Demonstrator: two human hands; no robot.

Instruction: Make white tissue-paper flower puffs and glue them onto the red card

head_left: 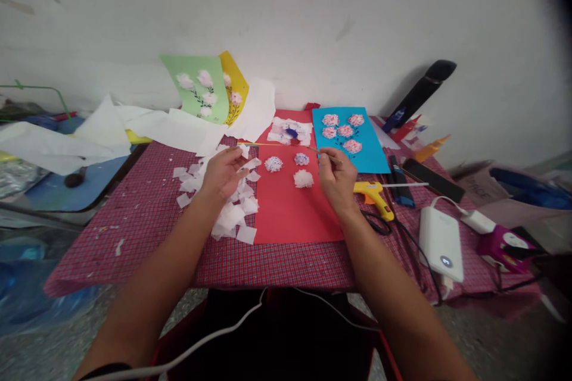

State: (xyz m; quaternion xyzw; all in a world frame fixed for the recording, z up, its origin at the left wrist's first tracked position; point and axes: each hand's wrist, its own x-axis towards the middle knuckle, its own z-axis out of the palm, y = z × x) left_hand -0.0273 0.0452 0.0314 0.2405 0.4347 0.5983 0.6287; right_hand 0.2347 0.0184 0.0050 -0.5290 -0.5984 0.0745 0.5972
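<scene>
Nearest the person's chest, both forearms reach in over the front edge of the table (272, 274), which is covered by a red-and-white checked cloth (134, 238). The right hand (335, 180) has a narrow grip, its thumb and fingertips pinching a thin yellow-and-brown stick (268, 144) that runs leftward, with the far end just above the other hand. The left hand (223, 174) is half open in a loose grip, its fingers (236, 158) just beside a small white tissue square (243, 150) (whether they pinch it, I cannot tell from here). More white tissue squares (230, 214) lie scattered below that hand, partly on a red card sheet (286, 220). On the sheet sit three small round tissue flowers: a fluffy white one (303, 178), a white-and-blue one (273, 164) and a lilac-blue one (301, 159). To the right, a yellow hot glue gun (374, 199) and a white power bank (441, 243) rest on the cloth. Farther off lie a bright blue card with pink tissue blooms (351, 140) and, against the white wall (286, 12), a pale green card with white blooms (196, 88).
</scene>
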